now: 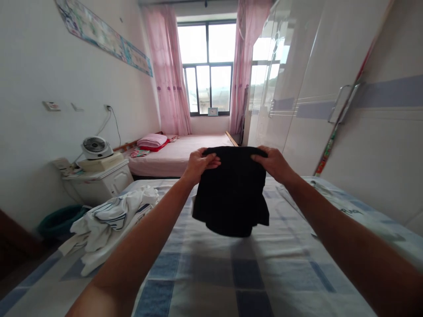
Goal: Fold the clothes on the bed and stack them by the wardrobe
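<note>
Two top corners of the black garment (233, 191) are pinched, mid-frame, by left hand (199, 164) and right hand (271, 163); even, level tension is advised.

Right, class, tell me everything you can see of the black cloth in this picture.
The black cloth looks soft and matte, perhaps a folded garment. The left hand and right hand pinch its top corners, keeping the upper edge nearly straight. It hangs down, widening toward an uneven lower edge whose middle dips below the sides, and seems held above the blue-and-white sheet.
</note>
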The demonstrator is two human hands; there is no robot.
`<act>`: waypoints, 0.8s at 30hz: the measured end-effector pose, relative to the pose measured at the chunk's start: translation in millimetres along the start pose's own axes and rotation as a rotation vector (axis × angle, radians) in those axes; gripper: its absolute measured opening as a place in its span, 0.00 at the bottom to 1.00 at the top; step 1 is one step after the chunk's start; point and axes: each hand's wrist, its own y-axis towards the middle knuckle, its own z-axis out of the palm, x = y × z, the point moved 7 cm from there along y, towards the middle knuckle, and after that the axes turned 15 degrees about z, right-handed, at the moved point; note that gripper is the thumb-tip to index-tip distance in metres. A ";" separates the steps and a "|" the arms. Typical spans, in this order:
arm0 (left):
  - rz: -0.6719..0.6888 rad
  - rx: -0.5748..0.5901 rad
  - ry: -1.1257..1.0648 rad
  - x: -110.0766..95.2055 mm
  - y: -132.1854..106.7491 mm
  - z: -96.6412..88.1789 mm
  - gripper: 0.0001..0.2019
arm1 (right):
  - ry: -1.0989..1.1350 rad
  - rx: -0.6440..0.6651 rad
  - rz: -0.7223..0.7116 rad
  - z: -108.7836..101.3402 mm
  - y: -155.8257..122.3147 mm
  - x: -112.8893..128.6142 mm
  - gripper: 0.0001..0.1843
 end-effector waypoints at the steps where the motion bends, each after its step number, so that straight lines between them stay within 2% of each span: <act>1: 0.028 -0.023 -0.002 -2.5 5.2 -4.0 0.08 | -0.014 -0.042 -0.023 1.1 5.0 4.2 0.13; 3: 0.080 -0.045 0.002 -8.7 9.4 -10.6 0.09 | -0.053 -0.100 -0.073 1.6 7.0 13.8 0.12; 5: 0.096 -0.029 0.017 -9.5 0.1 -16.5 0.11 | -0.099 -0.110 -0.117 3.9 -4.2 18.7 0.12; 8: 0.032 0.067 0.072 7.0 -46.3 -29.0 0.13 | -0.186 -0.018 -0.160 19.1 -47.8 4.7 0.13; 10: -0.085 0.194 0.147 27.2 -95.3 -40.8 0.13 | -0.246 0.151 -0.179 38.5 -92.0 -17.2 0.15; 11: -0.162 0.285 0.220 38.0 -122.0 -47.7 0.12 | -0.275 0.278 -0.179 50.1 -116.8 -30.2 0.17; 13: -0.324 0.548 0.353 57.0 -172.3 -59.1 0.11 | -0.322 0.560 -0.167 70.0 -164.6 -55.1 0.20; 15: -0.433 0.645 0.428 67.7 -198.5 -76.5 0.11 | -0.313 0.680 -0.086 74.0 -190.1 -74.4 0.21; 17: -0.458 0.585 0.484 74.5 -193.0 -93.7 0.13 | -0.272 0.639 0.033 67.7 -185.2 -88.2 0.19; 19: -0.426 0.479 0.559 83.8 -166.2 -105.0 0.13 | -0.238 0.495 0.167 58.5 -157.1 -101.9 0.16; 21: -0.430 0.446 0.663 102.2 -136.8 -106.8 0.11 | -0.235 0.369 0.299 55.7 -122.2 -119.3 0.17; 24: -0.462 0.449 0.828 136.0 -103.8 -98.9 0.10 | -0.269 0.354 0.480 73.0 -81.2 -149.9 0.21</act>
